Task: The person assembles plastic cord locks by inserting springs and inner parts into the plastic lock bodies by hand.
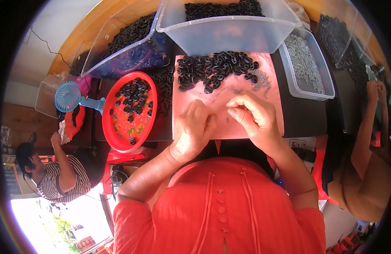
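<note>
Over the near part of a pink sheet (269, 101), my left hand (194, 125) is closed, its fingers curled inward so that what they hold, if anything, is hidden. To its right, my right hand (256, 120) is also closed, thumb and forefinger pinched together; anything between them is too small to make out. Just beyond my hands lies a heap of small black oval parts with holes (220, 67). Beside that heap, nearer my right hand, thin small grey metal pieces (259, 80) are scattered on the sheet.
A red oval tray (107, 127) holding black parts stands left, next to a blue handheld fan (68, 96). Clear bins of black parts (229, 36) (127, 55) and a tub of grey pieces (292, 86) line the back. Two people (72, 173) (364, 169) sit at either side.
</note>
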Tool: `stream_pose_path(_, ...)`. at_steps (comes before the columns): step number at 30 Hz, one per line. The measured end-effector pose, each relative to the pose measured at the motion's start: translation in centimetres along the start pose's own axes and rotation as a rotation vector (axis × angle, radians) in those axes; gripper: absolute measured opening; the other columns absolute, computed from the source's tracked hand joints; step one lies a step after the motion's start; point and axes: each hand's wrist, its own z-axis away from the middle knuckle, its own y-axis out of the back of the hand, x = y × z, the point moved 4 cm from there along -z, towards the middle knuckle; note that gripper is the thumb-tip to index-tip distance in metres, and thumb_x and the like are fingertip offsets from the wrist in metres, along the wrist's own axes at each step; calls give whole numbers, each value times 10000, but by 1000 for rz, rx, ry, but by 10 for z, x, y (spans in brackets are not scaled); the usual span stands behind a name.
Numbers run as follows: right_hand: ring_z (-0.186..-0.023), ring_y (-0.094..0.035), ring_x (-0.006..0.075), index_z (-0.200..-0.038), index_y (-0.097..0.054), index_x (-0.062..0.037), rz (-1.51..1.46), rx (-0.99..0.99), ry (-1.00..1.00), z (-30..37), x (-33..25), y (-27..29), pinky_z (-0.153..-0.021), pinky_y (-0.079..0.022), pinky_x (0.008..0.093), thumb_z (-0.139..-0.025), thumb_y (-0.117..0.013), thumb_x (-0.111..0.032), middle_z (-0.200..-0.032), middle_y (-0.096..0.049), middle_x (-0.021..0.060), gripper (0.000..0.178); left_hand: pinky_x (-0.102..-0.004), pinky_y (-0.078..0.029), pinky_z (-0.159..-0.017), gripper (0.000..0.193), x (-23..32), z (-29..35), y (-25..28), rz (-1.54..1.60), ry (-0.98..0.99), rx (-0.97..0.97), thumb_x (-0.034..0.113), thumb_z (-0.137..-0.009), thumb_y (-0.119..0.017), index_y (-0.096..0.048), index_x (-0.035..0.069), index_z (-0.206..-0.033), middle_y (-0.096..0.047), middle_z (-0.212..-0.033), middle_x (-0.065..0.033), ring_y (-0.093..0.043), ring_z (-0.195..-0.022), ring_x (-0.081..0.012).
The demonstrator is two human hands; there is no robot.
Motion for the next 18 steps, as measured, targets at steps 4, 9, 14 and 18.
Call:
stream_pose_path(4, -682, -551, 91, -917, -599, 31, 28, -4, -21, -3, 1, -2, -613, -444, 226, -867, -650, 42, -817, -612, 49, 72, -327, -452, -556, 153, -4, -2, 6, -15, 5, -11, -36, -782, -671, -586, 5, -902, -553, -792, -100, -572, -664, -228)
stream_pose_path(9, -620, -573, 148, -882, -577, 12, -56, 65, -43, -1, 7, -2, -560, -441, 274, -845, -637, 57, -737, -565, 81, 83, -358, -485, -593, 188, 2, 2, 11, -67, -117, -114, -30, -764, -675, -618, 6, -939, -567, -836, -118, -581, -722, -289)
stream_pose_path(14, -612, -567, 133, -877, -574, 12, -104, 40, -97, -2, 8, -3, -557, -440, 264, -845, -631, 67, -731, -561, 76, 85, -390, -492, -605, 185, 4, -2, 6, -146, -181, -168, -1, -759, -689, -614, 4, -927, -563, -847, -124, -578, -753, -313)
stream_pose_path(18, -611, -563, 138, -867, -574, 12, -67, 64, -82, 0, 8, -2, -556, -437, 268, -837, -638, 70, -727, -558, 77, 91, -398, -483, -601, 179, 2, -8, 4, -175, -184, -186, -3, -764, -680, -604, -7, -927, -550, -830, -119, -573, -748, -309)
